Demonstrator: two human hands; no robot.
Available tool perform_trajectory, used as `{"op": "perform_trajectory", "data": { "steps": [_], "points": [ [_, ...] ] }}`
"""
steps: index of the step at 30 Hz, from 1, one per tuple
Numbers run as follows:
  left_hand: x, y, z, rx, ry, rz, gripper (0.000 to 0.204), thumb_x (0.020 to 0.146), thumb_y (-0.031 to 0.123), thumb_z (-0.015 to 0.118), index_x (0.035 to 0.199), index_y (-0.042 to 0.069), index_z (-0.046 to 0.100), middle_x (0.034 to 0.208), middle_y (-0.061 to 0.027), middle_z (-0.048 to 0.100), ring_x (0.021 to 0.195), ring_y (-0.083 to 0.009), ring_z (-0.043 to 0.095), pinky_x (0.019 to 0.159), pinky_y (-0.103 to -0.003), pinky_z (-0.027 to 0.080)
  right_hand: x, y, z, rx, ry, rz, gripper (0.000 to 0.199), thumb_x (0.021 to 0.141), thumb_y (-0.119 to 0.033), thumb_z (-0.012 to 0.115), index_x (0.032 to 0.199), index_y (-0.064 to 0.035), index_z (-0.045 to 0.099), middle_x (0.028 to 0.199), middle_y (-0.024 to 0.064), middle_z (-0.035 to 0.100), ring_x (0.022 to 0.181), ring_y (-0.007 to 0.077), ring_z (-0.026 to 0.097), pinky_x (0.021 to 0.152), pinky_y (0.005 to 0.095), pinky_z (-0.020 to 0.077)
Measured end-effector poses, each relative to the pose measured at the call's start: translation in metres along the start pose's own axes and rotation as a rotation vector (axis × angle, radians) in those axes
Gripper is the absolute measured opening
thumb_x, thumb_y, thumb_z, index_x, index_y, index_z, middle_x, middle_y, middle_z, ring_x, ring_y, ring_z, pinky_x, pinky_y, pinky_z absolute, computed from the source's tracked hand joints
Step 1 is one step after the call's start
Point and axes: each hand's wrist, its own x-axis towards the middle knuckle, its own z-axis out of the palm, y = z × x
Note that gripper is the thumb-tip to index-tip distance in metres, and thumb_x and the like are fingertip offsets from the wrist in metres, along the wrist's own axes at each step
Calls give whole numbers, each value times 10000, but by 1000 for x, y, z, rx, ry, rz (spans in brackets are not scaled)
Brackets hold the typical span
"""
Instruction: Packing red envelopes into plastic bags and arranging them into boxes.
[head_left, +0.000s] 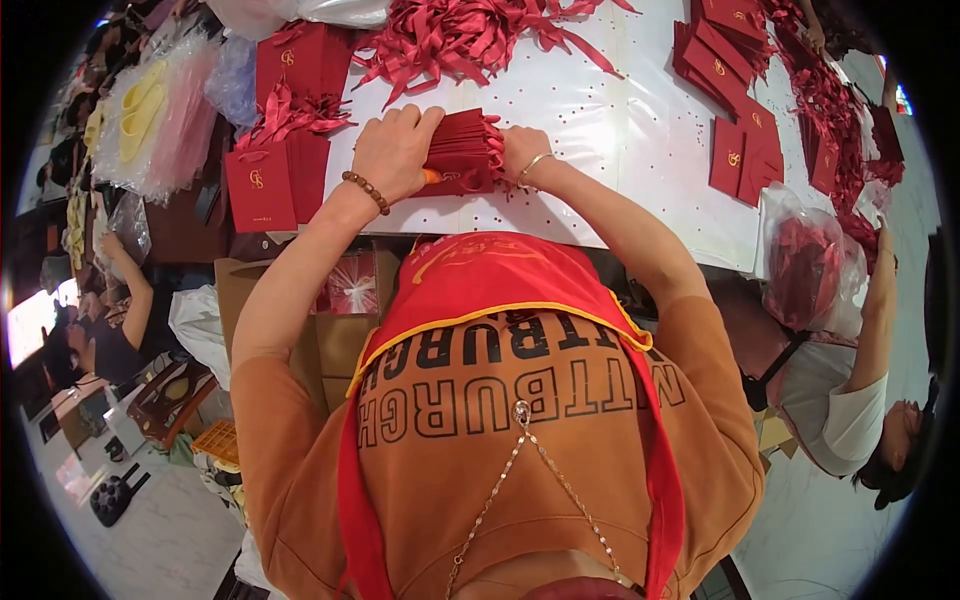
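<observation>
A thick stack of small red paper bags (458, 142) stands on the white table right in front of me. My left hand (393, 148) is closed around its left end. Something small and orange (431, 176) shows by the left thumb, too little of it visible to name. At the stack's other end, where red ribbon loops (493, 148) bunch up, my right hand (525, 154) presses in with its fingers curled; the bags and ribbons partly hide its fingertips.
Loose red ribbons (450, 40) are heaped at the table's far side. More red bags lie at left (262, 188) and right (735, 150). Red scraps dot the white tabletop (600, 130). A cardboard box (340, 350) sits below the edge. A co-worker's arm (880, 300) is at right.
</observation>
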Motion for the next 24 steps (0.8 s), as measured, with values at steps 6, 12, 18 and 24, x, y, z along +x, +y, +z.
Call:
{"op": "perform_trajectory", "data": {
  "steps": [6, 12, 18, 24],
  "points": [
    [-1, 1, -3, -27, -99, -24, 553, 571, 229, 738, 1015, 75, 446, 839, -99, 522, 771, -286, 540, 637, -368, 434, -3, -6, -14, -162, -38, -65, 213, 729, -277, 546, 831, -106, 625, 816, 132, 626, 796, 269, 617, 672, 363, 492],
    [1, -5, -37, -102, -116, -22, 505, 591, 207, 724, 983, 68, 436, 806, -113, 528, 755, -296, 547, 622, -380, 436, -5, -6, -36, -330, -10, -265, 186, 671, -253, 570, 819, -142, 580, 755, 97, 606, 687, 274, 585, 651, 374, 435],
    [0, 2, -8, -78, -118, -11, 419, 601, 193, 709, 896, 68, 438, 737, -114, 521, 673, -300, 558, 559, -403, 446, 31, 24, 25, -152, 132, -374, 230, 689, -299, 565, 852, -137, 561, 801, 90, 596, 808, 263, 572, 682, 371, 453],
    [3, -7, -5, -110, -108, -18, 420, 591, 204, 720, 880, 68, 448, 737, -109, 527, 678, -297, 555, 566, -390, 446, 24, -4, -28, -469, -108, -324, 173, 697, -259, 567, 762, -110, 627, 770, 90, 627, 747, 240, 613, 647, 337, 472]
  ]
}}
